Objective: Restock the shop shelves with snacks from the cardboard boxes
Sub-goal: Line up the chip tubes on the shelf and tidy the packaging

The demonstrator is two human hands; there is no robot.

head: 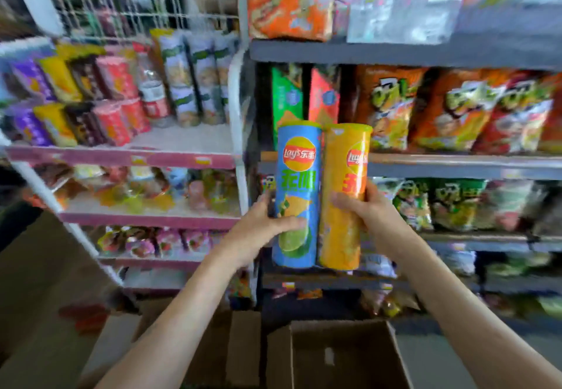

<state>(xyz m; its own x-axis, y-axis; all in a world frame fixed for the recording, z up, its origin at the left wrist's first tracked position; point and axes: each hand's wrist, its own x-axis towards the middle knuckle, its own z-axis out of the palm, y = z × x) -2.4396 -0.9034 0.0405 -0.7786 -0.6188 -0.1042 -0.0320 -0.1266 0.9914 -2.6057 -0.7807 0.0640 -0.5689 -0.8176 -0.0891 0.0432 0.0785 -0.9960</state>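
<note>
Grey shop shelves [425, 54] on the right are full of snack bags, and a white wire rack [237, 99] stands just beside them on the left. An open cardboard box [343, 355] sits low, under the arms. The left hand [261, 230] has its grip wrapped on a blue chips can [296, 175]. The right hand [368, 209] has its grip wrapped on a yellow chips can [343, 194]. Both cans stand upright, touching side by side, held up in front of the grey shelves.
</note>
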